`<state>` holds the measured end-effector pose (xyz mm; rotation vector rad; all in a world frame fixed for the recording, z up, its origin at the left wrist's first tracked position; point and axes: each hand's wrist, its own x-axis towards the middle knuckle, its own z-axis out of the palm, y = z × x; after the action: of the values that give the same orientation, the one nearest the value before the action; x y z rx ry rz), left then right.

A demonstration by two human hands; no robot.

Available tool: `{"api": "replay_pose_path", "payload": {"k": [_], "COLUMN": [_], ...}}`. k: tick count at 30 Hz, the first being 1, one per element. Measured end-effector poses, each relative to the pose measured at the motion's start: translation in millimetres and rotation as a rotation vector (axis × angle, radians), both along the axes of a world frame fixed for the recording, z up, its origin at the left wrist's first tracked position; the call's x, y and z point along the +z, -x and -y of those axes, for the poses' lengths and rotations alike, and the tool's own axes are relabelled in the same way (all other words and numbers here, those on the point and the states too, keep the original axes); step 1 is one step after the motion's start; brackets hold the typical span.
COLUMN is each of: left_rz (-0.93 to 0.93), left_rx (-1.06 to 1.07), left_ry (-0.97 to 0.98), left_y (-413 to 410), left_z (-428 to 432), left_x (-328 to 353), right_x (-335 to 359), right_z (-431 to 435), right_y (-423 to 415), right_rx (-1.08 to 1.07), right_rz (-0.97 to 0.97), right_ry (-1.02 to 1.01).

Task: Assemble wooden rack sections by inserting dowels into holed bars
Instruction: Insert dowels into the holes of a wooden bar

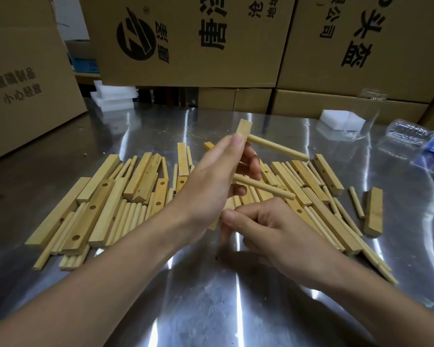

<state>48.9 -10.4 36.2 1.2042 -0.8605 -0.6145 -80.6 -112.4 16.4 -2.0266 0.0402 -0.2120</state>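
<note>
My left hand (211, 181) grips a holed wooden bar (244, 127) and holds it nearly upright above the table. Two dowels stick out of the bar to the right, an upper dowel (277, 148) and a lower dowel (263, 186). My right hand (268, 229) is just below, fingers curled, thumb close to the bar's lower end. It pinches what looks like a blurred dowel (223, 239) pointing down. Loose holed bars and dowels lie in a pile on the left (98, 196) and on the right (311, 196).
The work surface is a shiny metal table (211, 296). A single bar (373, 211) lies at the right, apart from the pile. A plastic bottle (416, 144) and white foam blocks (341, 121) sit far right. Large cardboard boxes (186, 46) wall the back and left.
</note>
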Motion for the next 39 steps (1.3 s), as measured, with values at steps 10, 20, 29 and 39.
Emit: {"api": "replay_pose_path", "payload": {"k": [10,20,29,39], "left_rz": [-0.250,-0.279,-0.227,-0.181], "left_rx": [0.156,0.074,0.163,0.152], "left_ry": [0.000,0.107,0.029,0.038], "left_y": [-25,-22,-23,-14], "left_z": [-4,-8,-7,-4], "left_x": [4,7,9,6], "right_x": [11,2,10,1], "right_z": [28,14,6,-9], "right_y": [9,8,5,-5], "right_rx": [-0.196,-0.187,-0.201,-0.174], "right_rz": [0.175,0.251,0.128,0.273], "right_ry": [0.668,0.377,0.555,0.548]}}
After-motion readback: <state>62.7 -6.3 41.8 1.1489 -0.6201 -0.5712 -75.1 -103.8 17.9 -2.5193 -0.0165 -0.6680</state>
